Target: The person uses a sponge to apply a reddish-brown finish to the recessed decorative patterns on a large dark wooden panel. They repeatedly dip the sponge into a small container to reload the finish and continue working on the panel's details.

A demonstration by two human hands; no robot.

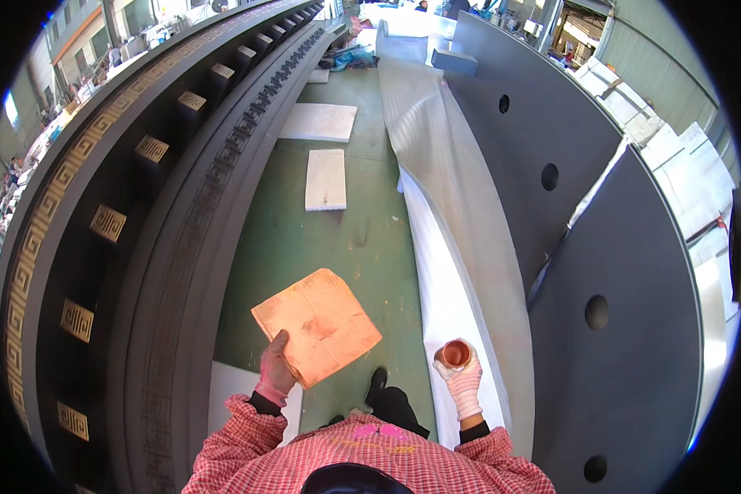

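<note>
My left hand (276, 372), in a soiled pink glove, grips a flat orange-brown board (325, 329) by its lower left edge, the thumb lying on top. The board has a darker smudge near its middle and one clipped corner. In my right hand (464, 385), gloved in pale pink and white, is a small copper-coloured cup (453, 354), held upright with its open mouth facing up. The inside looks reddish-brown; what it contains I cannot make out. Board and cup are apart, both held in front of my body above the floor.
A long dark moulding (197, 181) with gold fretwork blocks runs along my left. On my right stands a tall dark panel (568, 214) with round holes. White foam sheeting (444, 272) lies along its foot. Pale slabs (326, 177) rest on the green floor (362, 239).
</note>
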